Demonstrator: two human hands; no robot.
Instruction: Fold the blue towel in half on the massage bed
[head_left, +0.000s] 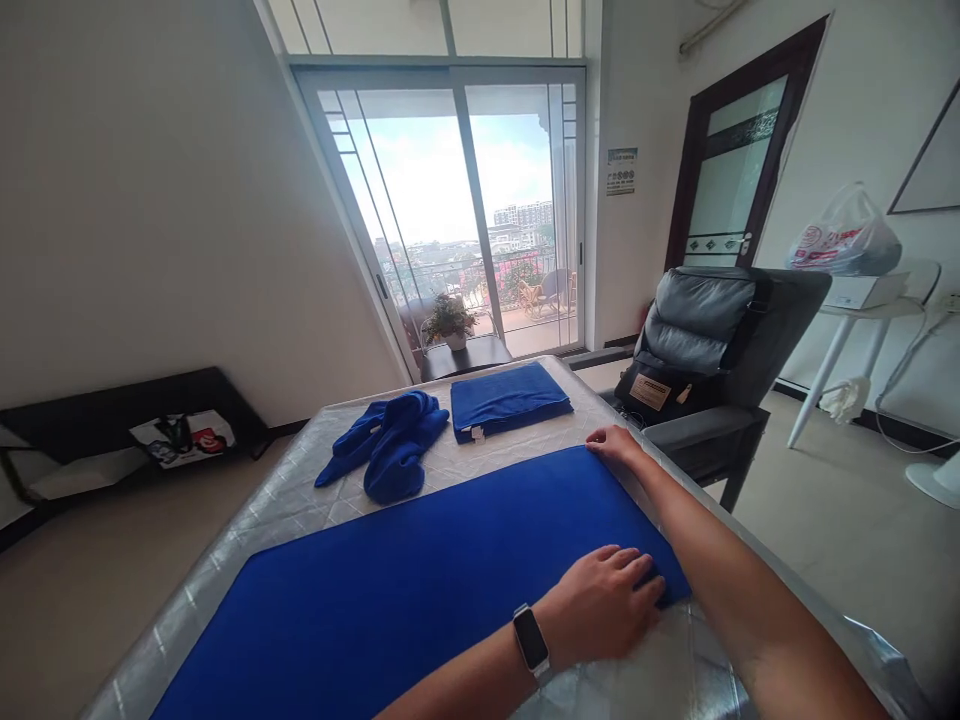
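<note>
A blue towel (450, 560) lies spread flat across the near part of the table. At its far right corner, my right hand (615, 446) has its fingertips closed on the edge. My left hand (606, 600), with a watch (531, 640) on the wrist, rests by the near right corner with its fingers curled on the cloth. Its thumb side is slightly blurred. Beyond the spread towel are a crumpled blue cloth (394, 445) on the left and a folded blue towel stack (510, 400) with a white tag.
The table (285, 515) has a shiny silver quilted cover. A black armchair (697, 340) with a bag on it stands close to its right side. Past the far edge, a potted plant (451, 320) sits on a dark stand. Sliding glass doors (517, 200) are behind.
</note>
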